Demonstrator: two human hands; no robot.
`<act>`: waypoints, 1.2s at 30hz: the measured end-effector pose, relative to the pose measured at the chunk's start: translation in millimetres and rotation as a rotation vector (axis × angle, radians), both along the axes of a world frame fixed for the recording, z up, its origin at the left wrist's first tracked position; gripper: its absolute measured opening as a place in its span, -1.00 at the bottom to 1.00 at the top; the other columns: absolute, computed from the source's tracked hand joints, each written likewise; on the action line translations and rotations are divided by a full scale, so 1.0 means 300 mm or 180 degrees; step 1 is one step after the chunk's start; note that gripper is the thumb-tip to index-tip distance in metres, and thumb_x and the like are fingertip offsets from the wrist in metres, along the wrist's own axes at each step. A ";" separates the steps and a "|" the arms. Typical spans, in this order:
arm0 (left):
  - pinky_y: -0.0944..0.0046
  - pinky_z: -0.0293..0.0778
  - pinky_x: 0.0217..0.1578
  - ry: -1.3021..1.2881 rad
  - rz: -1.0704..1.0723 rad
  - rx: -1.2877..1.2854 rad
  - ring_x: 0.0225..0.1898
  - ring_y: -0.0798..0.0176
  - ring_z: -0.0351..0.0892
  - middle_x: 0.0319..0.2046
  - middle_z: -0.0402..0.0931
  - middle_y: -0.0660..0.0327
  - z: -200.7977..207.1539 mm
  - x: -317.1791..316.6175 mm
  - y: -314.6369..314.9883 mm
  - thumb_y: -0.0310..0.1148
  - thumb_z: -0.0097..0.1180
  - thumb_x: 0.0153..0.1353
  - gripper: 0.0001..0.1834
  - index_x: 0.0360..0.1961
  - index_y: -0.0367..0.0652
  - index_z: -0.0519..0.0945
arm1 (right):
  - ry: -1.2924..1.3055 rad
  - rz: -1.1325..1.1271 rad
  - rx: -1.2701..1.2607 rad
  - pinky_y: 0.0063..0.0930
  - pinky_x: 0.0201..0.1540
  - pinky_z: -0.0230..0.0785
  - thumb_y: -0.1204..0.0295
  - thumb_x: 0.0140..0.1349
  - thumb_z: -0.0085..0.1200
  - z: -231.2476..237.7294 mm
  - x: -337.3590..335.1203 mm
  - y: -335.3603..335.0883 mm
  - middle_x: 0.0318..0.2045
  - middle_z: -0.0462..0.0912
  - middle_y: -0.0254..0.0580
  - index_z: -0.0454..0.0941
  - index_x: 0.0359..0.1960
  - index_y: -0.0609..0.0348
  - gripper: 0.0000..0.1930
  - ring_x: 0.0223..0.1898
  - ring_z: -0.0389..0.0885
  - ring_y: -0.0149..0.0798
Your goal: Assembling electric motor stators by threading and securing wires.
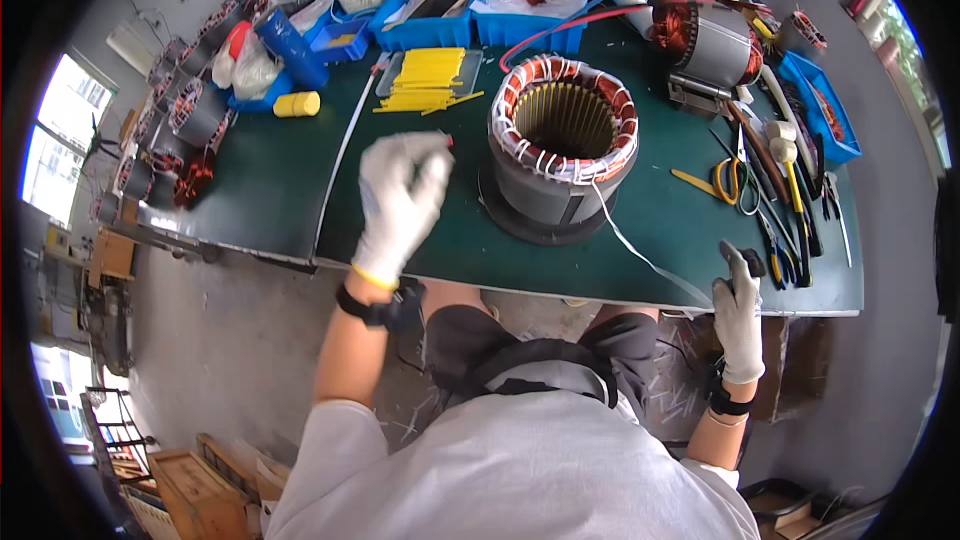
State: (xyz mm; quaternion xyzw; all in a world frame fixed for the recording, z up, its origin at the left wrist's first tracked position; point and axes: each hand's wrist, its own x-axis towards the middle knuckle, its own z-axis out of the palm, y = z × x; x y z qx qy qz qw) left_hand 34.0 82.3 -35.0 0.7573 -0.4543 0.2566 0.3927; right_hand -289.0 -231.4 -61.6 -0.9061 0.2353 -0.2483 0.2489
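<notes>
A grey motor stator (563, 185) stands upright on the green bench in front of me, its copper windings (518, 100) laced with white cord and its slots lined in yellow. My left hand (400, 195), in a white glove, is raised left of the stator with curled fingers; a small red tip (449, 141) shows at them, the rest hidden. From the stator's winding a white lacing tape (640, 252) runs down to my right hand (740, 315), also gloved, at the bench's front edge. The tape meets that glove beside its fingers, which show dark tips.
Yellow strips (430, 78) lie in a clear tray behind my left hand. Scissors (738, 180), pliers (780, 250) and a mallet (785, 150) lie at the right. Blue bins (425, 32) line the back; another stator (705, 45) lies at the back right. More stators (200, 115) stand far left.
</notes>
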 end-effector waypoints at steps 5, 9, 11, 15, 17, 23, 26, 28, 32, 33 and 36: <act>-0.03 0.41 0.09 0.0355 0.1366 0.2101 0.06 -0.10 0.53 0.00 0.57 0.06 -0.156 0.278 0.085 -0.17 0.21 0.25 -0.60 0.08 -0.07 0.60 | 0.0062 0.0389 0.1324 -0.46 0.21 0.15 0.70 0.21 -0.20 0.084 0.058 0.101 0.02 0.37 -0.05 0.43 0.26 0.33 -0.47 0.04 0.33 -0.20; -0.06 0.50 -0.10 0.0125 0.1240 0.2682 -0.14 -0.05 0.64 -0.16 0.61 0.09 -0.176 0.326 0.106 -0.13 0.17 0.30 -0.65 -0.01 -0.10 0.60 | -0.0272 0.0488 0.1812 -0.53 0.01 0.28 0.66 0.30 -0.19 0.135 0.141 0.220 -0.12 0.42 -0.18 0.56 0.13 0.32 -0.59 -0.15 0.39 -0.36; 0.00 0.51 -0.17 0.0187 0.1309 0.2280 -0.22 0.01 0.64 -0.23 0.61 0.10 -0.208 0.298 0.150 -0.16 0.13 0.34 -0.71 -0.07 -0.11 0.59 | -0.0406 0.0548 0.2334 -0.61 -0.12 0.32 0.60 0.33 -0.12 0.145 0.129 0.235 -0.26 0.47 -0.36 0.59 0.06 0.33 -0.67 -0.27 0.40 -0.49; 0.25 0.49 -0.31 0.2453 -0.0110 -0.0043 -0.37 0.25 0.55 -0.34 0.51 0.15 -0.096 -0.014 0.150 -0.22 0.04 0.42 -0.77 -0.12 -0.17 0.52 | -0.0557 0.0571 0.3269 -0.67 -0.20 0.36 0.54 0.33 -0.01 0.156 0.127 0.267 -0.36 0.53 -0.48 0.60 0.04 0.34 -0.71 -0.34 0.44 -0.58; 0.27 0.48 -0.30 0.2507 -0.0956 -0.0238 -0.37 0.23 0.54 -0.33 0.49 0.13 -0.003 -0.250 0.065 -0.24 0.11 0.38 -0.74 -0.09 -0.21 0.48 | -0.0666 0.1109 0.3245 -0.67 -0.14 0.39 0.47 0.29 0.12 0.151 0.170 0.311 -0.25 0.62 -0.37 0.57 0.11 0.34 -0.64 -0.26 0.51 -0.56; 0.09 0.49 -0.24 0.2371 -0.1577 -0.0650 -0.29 -0.06 0.58 -0.27 0.51 0.05 -0.047 -0.500 -0.224 -0.33 0.38 0.12 -0.62 -0.15 -0.24 0.48 | -0.1466 0.1820 0.3557 -0.52 0.02 0.40 0.34 0.33 0.20 0.127 0.275 0.388 -0.15 0.65 -0.21 0.56 0.05 0.33 -0.64 -0.12 0.56 -0.42; 0.04 0.40 -0.03 -0.0104 -0.0140 -0.0281 -0.15 0.04 0.48 -0.21 0.45 0.18 -0.018 -0.419 -0.262 -0.19 0.49 -0.04 -0.52 -0.16 -0.10 0.51 | -0.1500 0.0939 0.2949 -0.64 -0.28 0.31 0.13 0.51 -0.05 0.166 0.297 0.314 -0.40 0.59 -0.35 0.59 -0.10 0.27 -0.61 -0.39 0.45 -0.54; -0.01 0.31 0.03 -0.0649 0.0670 -0.0537 -0.01 0.04 0.38 -0.12 0.37 0.23 -0.028 -0.391 -0.320 -0.08 0.57 -0.20 -0.45 -0.25 0.02 0.50 | -0.1246 0.0855 0.2703 -0.64 -0.34 0.24 0.10 0.53 -0.13 0.161 0.304 0.238 -0.45 0.53 -0.43 0.58 -0.12 0.27 -0.57 -0.45 0.37 -0.57; -0.01 0.33 0.01 -0.0940 0.0951 -0.0567 0.02 0.02 0.38 -0.09 0.37 0.21 -0.080 -0.348 -0.383 -0.24 0.52 -0.14 -0.59 -0.30 0.07 0.53 | -0.0829 0.0623 0.1766 -0.48 -0.36 0.28 0.14 0.50 -0.08 0.130 0.349 0.190 -0.55 0.47 -0.29 0.58 -0.16 0.24 -0.62 -0.48 0.41 -0.45; -0.01 0.34 -0.01 -0.0952 0.0947 -0.0579 0.01 0.02 0.39 -0.08 0.37 0.21 -0.080 -0.353 -0.381 -0.27 0.50 -0.13 -0.64 -0.33 0.07 0.55 | -0.0569 0.0537 0.1249 -0.35 -0.34 0.34 0.21 0.38 0.12 0.171 0.349 0.201 -0.58 0.52 -0.13 0.58 -0.21 0.21 -0.73 -0.49 0.53 -0.24; 0.03 0.35 -0.04 -0.0897 0.0892 -0.0657 0.00 0.03 0.38 -0.04 0.40 0.17 -0.055 -0.373 -0.356 -0.36 0.46 -0.09 -0.77 -0.45 0.02 0.59 | -0.0666 0.0962 -0.1213 -0.27 -0.36 0.39 0.27 0.21 0.28 0.162 0.403 0.153 -0.54 0.60 -0.05 0.58 -0.28 0.16 -0.76 -0.45 0.59 -0.06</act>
